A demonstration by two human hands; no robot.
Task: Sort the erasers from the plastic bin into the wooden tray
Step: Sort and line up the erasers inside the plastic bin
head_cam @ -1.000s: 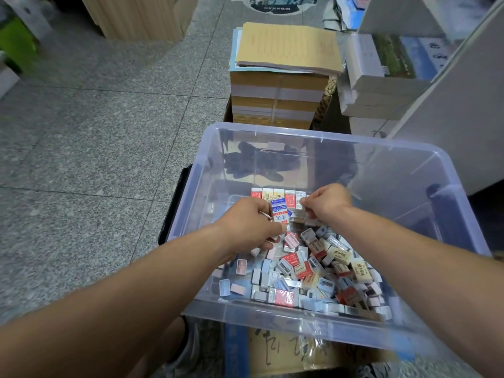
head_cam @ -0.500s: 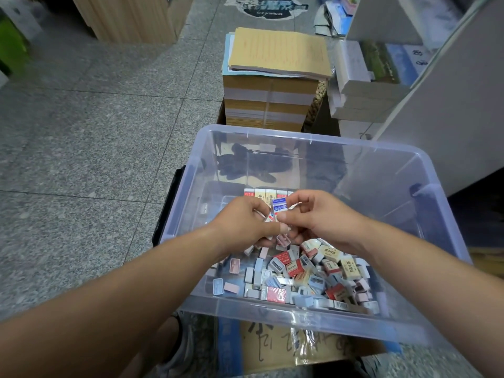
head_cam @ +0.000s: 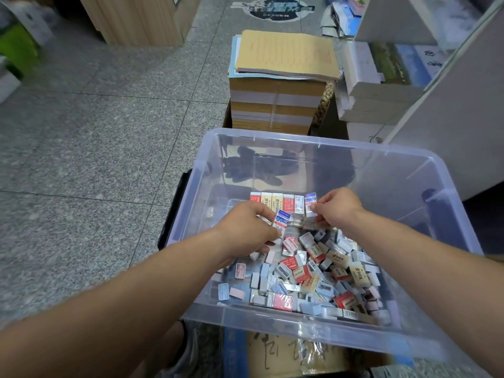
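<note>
1. Left hand (head_cam: 245,230) pinches a blue-and-white eraser (head_cam: 281,221) between thumb and fingers; right hand (head_cam: 336,208) pinches a matching eraser (head_cam: 310,203).
2. That matching eraser sits at the right end of a neat row (head_cam: 275,202) near the far wall of the bin (head_cam: 300,327).
3. A loose pile (head_cam: 313,276) fills the bin's near half.
4. No wooden tray shows; judging by the pile, most sorting remains.

My bin (head_cam: 313,327) is clear, glossy plastic; the erasers (head_cam: 313,276) wear shiny printed sleeves. At twelve o'clock, matt paper pads (head_cam: 278,105); at ten, smooth speckled stone floor (head_cam: 95,132).
</note>
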